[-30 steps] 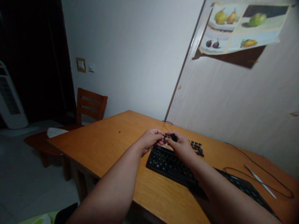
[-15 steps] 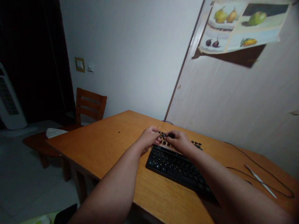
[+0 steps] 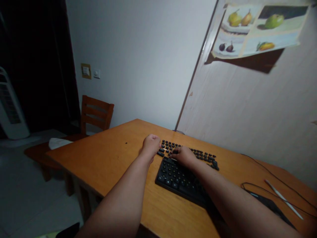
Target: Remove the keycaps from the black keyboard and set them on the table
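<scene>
A black keyboard (image 3: pixel 173 180) lies on the wooden table in front of me, many of its keys off and small pale spots showing in their places. Beyond it, loose black keycaps (image 3: pixel 201 154) are laid out in rows. My left hand (image 3: pixel 151 145) is closed beside the left end of these rows. A thin pale stick (image 3: pixel 165 150) reaches from its fingers over the keycaps. My right hand (image 3: pixel 182 155) is bent down over the rows behind the keyboard, its fingertips together at a dark keycap. My right forearm covers the keyboard's right part.
A white pen-like stick (image 3: pixel 284 200) and a black cable (image 3: pixel 255 185) lie at the table's right, beside a dark flat object (image 3: pixel 271 208). One small dark piece (image 3: pixel 126 143) lies on the left of the table (image 3: pixel 106 158). A wooden chair (image 3: pixel 96 112) stands beyond the left edge.
My left hand has drawn back to the left, away from my right hand. My right hand has come down and nearer the keyboard. More of the keycap rows now shows.
</scene>
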